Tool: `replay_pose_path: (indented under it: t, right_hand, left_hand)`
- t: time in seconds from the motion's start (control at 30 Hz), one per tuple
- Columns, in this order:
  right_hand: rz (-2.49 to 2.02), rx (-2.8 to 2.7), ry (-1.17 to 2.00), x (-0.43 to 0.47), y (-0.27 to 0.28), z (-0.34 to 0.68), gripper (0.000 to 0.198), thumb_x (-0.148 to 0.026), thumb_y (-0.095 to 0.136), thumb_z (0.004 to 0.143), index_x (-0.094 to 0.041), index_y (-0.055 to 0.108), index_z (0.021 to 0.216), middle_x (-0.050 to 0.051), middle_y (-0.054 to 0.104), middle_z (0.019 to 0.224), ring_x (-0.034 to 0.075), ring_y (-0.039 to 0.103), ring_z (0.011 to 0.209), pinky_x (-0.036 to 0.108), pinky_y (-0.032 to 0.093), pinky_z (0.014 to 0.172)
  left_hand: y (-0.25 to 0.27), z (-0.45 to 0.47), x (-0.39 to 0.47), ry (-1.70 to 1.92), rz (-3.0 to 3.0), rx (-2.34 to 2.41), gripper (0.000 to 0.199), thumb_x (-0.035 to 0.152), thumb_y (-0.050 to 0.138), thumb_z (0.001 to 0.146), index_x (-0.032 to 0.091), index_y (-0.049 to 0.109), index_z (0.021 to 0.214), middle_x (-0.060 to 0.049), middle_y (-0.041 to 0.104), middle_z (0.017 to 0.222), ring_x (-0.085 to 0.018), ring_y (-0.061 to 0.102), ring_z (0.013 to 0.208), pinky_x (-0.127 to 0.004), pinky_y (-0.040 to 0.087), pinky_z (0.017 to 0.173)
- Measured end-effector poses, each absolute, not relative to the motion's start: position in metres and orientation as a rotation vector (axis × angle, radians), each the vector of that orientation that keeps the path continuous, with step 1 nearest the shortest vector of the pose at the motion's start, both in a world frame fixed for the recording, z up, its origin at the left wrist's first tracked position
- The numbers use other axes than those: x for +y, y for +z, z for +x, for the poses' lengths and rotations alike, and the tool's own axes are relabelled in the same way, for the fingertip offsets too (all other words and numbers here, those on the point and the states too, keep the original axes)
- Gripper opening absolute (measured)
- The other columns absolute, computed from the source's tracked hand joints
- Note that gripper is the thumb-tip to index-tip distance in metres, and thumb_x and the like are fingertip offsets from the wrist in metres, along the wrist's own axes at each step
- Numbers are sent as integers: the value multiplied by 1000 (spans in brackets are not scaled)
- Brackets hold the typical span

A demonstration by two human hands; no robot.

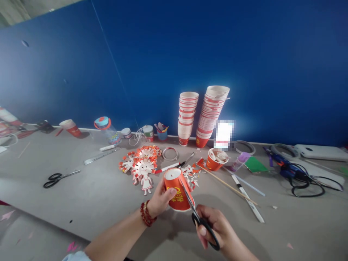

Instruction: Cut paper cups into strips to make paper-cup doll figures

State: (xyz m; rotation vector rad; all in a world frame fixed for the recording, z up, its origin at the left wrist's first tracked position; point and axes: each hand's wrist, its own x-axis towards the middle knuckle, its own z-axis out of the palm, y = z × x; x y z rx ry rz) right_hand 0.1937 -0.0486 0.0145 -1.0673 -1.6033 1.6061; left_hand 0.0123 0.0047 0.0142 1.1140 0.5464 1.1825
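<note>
My left hand (pixel 160 198) is closed around a red paper cup (pixel 176 192) with yellow lettering, its white base turned up and a small hole in that base. Black-handled scissors (pixel 202 221) are in my right hand (pixel 213 224), fingers through the loops. Their blades lie along the right side of the cup, where the wall seems to be cut. Just beyond the cup are white and red paper scraps (pixel 191 177). To its left lie paper dolls (pixel 144 170) with fringed red and white heads.
Two tall stacks of paper cups (pixel 187 116) stand against the blue wall. A cup of scraps (pixel 214 161), a wooden stick (pixel 231 186), a white marker (pixel 248 199) and a blue glue gun (pixel 290 168) lie rightward. Another pair of scissors (pixel 58 178) rests at left.
</note>
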Motion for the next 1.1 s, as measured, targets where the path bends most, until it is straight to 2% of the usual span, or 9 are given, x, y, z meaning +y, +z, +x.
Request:
replay_pose_path:
  t: [0.3, 0.43, 0.53, 0.7, 0.9, 1.1]
  right_hand:
    - [-1133, -1601, 1563, -48, 7, 196, 58, -77, 52, 70, -22, 38, 62, -6, 42, 41, 8, 40, 33, 19, 25, 35]
    - [-1171, -1604, 1519, -48, 3, 200, 58, -75, 57, 68, -22, 37, 60, -7, 38, 45, 7, 40, 33, 18, 25, 34]
    - [-1148, -1605, 1572, -47, 3, 204, 57, -74, 58, 69, -22, 37, 61, -6, 42, 44, 7, 41, 33, 18, 24, 34]
    - [-996, -1583, 1751, -48, 10, 205, 59, -78, 51, 71, -20, 42, 68, -3, 51, 42, 6, 36, 34, 18, 23, 38]
    - [-1019, -1584, 1722, -46, 18, 205, 59, -79, 50, 71, -20, 41, 65, -4, 48, 38, 6, 32, 32, 18, 20, 37]
    - [-1143, -1557, 1687, -46, 11, 207, 59, -77, 56, 67, -21, 38, 61, -5, 45, 38, 6, 36, 31, 18, 19, 35]
  left_hand:
    - [12, 11, 7, 1207, 1124, 506, 52, 52, 63, 77, 20, 49, 115, -9, 69, 88, -24, 66, 82, -40, 53, 74]
    - [6, 7, 10, 1249, 1118, 537, 56, 50, 68, 74, 21, 49, 118, -9, 68, 97, -23, 65, 86, -39, 51, 81]
    - [2, 4, 12, 1289, 1147, 622, 60, 50, 71, 70, 20, 50, 118, -10, 66, 103, -24, 64, 90, -38, 49, 84]
    - [0, 4, 12, 1222, 1150, 591, 57, 52, 67, 73, 19, 51, 117, -10, 68, 97, -24, 65, 83, -41, 51, 79]
    - [-7, 1, 15, 1266, 1142, 682, 58, 47, 71, 70, 18, 54, 118, -11, 66, 105, -25, 62, 92, -41, 49, 86]
    - [-8, 2, 15, 1279, 1145, 714, 57, 45, 69, 73, 19, 54, 120, -11, 63, 110, -25, 59, 98, -41, 46, 91]
